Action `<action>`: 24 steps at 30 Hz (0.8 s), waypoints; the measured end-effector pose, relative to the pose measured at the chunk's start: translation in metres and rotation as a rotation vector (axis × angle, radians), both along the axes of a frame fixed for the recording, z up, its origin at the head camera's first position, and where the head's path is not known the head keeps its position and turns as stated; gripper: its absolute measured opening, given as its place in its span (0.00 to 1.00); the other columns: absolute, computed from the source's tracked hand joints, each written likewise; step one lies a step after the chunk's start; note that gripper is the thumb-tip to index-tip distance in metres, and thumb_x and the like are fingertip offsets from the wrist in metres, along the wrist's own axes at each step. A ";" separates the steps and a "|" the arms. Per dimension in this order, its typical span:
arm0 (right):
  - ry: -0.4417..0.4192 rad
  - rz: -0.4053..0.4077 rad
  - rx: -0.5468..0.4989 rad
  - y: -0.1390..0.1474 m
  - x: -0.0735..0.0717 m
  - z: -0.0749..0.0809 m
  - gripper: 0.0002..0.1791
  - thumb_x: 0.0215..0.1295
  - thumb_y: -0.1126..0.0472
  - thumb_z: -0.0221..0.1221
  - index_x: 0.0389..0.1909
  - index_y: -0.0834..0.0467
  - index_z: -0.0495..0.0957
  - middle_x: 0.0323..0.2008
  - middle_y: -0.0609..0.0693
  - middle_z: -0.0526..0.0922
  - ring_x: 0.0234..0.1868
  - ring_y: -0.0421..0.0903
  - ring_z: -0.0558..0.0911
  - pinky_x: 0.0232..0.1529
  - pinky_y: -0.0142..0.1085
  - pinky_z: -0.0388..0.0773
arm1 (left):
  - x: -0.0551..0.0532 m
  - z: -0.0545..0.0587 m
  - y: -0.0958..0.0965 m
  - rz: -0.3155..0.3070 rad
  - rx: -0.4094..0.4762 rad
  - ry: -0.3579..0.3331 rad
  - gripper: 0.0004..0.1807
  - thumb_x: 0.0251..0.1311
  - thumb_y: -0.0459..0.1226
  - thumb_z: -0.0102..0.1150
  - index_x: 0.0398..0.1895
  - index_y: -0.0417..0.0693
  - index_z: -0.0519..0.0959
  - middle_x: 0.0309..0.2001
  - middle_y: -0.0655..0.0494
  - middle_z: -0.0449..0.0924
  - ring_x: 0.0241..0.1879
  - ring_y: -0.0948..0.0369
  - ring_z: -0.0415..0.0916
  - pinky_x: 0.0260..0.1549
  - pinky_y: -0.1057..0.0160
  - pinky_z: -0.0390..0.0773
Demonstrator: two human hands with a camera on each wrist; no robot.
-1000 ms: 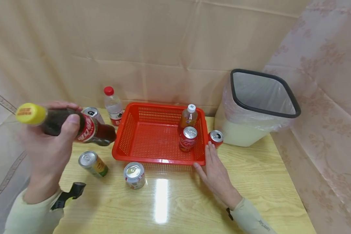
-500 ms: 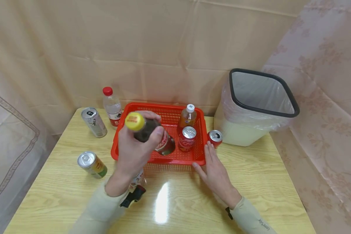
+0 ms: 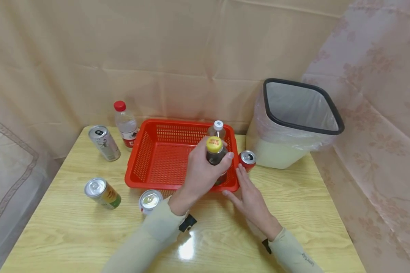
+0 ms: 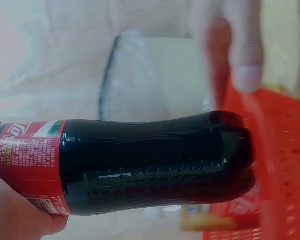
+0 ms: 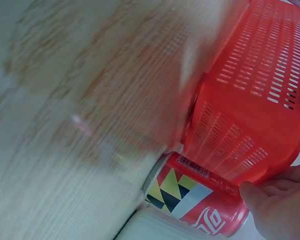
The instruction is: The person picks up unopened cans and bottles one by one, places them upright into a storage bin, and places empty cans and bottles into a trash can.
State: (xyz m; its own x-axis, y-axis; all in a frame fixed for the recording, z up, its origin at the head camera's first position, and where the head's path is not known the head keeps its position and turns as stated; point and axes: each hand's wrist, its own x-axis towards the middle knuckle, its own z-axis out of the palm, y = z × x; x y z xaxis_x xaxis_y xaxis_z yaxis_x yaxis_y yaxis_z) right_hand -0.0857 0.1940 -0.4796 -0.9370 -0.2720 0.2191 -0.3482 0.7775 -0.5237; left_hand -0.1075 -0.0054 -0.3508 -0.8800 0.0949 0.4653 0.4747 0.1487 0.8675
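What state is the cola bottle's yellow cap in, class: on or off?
On: the head view shows the yellow cap seated on top of the cola bottle that the left grip holds.

The head camera is looking forward and down across a red rectangular plastic basket point(image 3: 164, 161); the left-wrist view is closely facing a dark waisted plastic bottle point(image 4: 160, 167), the right-wrist view a red cylindrical metal can point(image 5: 195, 197); all three are sharing the basket.

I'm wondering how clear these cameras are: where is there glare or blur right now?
Head view: a bright glare patch on the table; left wrist view: pale haze at upper left, the right hand blurred, the cola bottle clearer; right wrist view: the table smeared, the red can sharper.
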 end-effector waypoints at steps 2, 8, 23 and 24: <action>-0.014 -0.003 -0.015 0.000 0.000 0.002 0.52 0.66 0.40 0.67 0.81 0.60 0.54 0.81 0.58 0.54 0.79 0.58 0.59 0.70 0.56 0.68 | -0.004 -0.007 0.006 0.011 -0.036 -0.010 0.21 0.62 0.36 0.69 0.54 0.39 0.74 0.47 0.50 0.82 0.48 0.56 0.82 0.50 0.56 0.85; -0.027 0.000 -0.043 0.000 -0.003 0.005 0.52 0.63 0.44 0.71 0.80 0.62 0.57 0.81 0.58 0.55 0.77 0.59 0.62 0.68 0.55 0.70 | -0.014 -0.023 0.020 0.040 -0.091 -0.071 0.23 0.62 0.38 0.70 0.56 0.39 0.75 0.49 0.48 0.82 0.48 0.54 0.82 0.50 0.54 0.85; -0.002 -0.008 -0.061 0.003 -0.003 0.004 0.54 0.59 0.44 0.74 0.79 0.62 0.60 0.80 0.57 0.58 0.76 0.59 0.65 0.67 0.55 0.71 | -0.029 -0.060 0.038 0.131 -0.212 -0.171 0.26 0.63 0.43 0.70 0.59 0.43 0.74 0.52 0.48 0.79 0.51 0.53 0.79 0.54 0.51 0.82; 0.000 -0.007 -0.060 0.002 -0.003 0.004 0.54 0.59 0.45 0.74 0.79 0.62 0.60 0.80 0.58 0.58 0.76 0.60 0.65 0.67 0.55 0.71 | -0.030 -0.061 0.038 0.135 -0.219 -0.175 0.26 0.63 0.44 0.70 0.59 0.43 0.74 0.52 0.48 0.78 0.51 0.53 0.79 0.55 0.51 0.82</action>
